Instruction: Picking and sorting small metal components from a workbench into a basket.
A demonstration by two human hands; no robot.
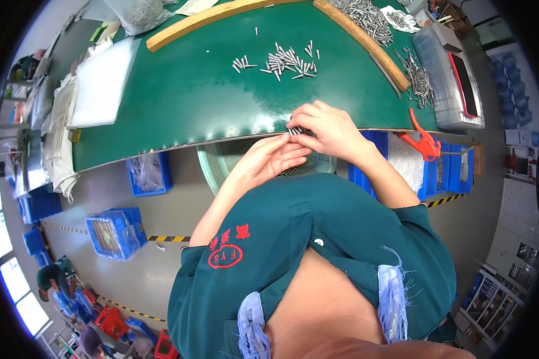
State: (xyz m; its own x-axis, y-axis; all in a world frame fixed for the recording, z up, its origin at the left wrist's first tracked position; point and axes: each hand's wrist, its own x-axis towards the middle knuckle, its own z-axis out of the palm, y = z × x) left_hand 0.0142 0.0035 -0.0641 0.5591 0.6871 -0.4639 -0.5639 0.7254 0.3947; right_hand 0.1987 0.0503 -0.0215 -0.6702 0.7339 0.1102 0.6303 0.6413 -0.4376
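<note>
At the front edge of the green table [179, 113], my right hand [324, 130] is closed, its fingers and thumb pinching several small screw-like metal pieces [294, 130]. Below it, my left hand [270, 158] lies palm up with its fingers stretched out, and its thumb tip touches or nearly touches those pieces. Fingers partly hide them, so their exact kind is unclear. Farther up the table lies a loose pile of similar silver pieces [283, 61], with a smaller group [241, 63] to its left. Beneath my hands sits a pale green perforated basket [212, 163], partly hidden.
Two wooden strips [200, 23] [365, 45] border the work area, with a larger heap of metal pieces [365, 21] behind the right one. A clear box [440, 78] carries a red-edged phone [465, 84]. Red-handled pliers [424, 143] overhang the right edge. Blue bins [150, 173] stand below.
</note>
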